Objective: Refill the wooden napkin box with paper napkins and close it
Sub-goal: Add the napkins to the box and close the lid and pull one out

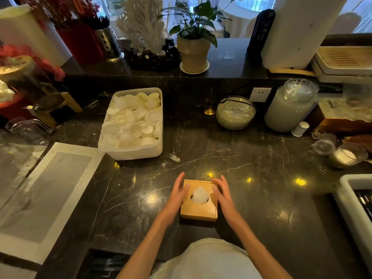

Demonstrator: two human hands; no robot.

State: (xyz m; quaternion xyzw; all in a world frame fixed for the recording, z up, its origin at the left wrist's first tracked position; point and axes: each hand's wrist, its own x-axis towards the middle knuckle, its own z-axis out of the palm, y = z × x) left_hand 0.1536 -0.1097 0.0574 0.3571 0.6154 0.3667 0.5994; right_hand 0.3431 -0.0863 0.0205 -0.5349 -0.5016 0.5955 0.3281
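Note:
The wooden napkin box (pixel 198 211) stands on the dark marble counter (pixel 251 168) near the front edge, its lid on. A white paper napkin (pixel 200 195) pokes up through the round hole in the lid. My left hand (pixel 178 195) lies flat against the box's left side, fingers stretched and thumb on the lid's edge. My right hand (pixel 223 195) is at the box's right side, fingers spread, slightly blurred; whether it touches the wood is unclear.
A plastic tub of white lids (pixel 131 122) stands behind the box to the left. A woven placemat (pixel 46 196) lies at the left, a glass bowl (pixel 235 112) and a tall jar (pixel 289 106) at the back right, a white tray (pixel 357 206) at the right edge.

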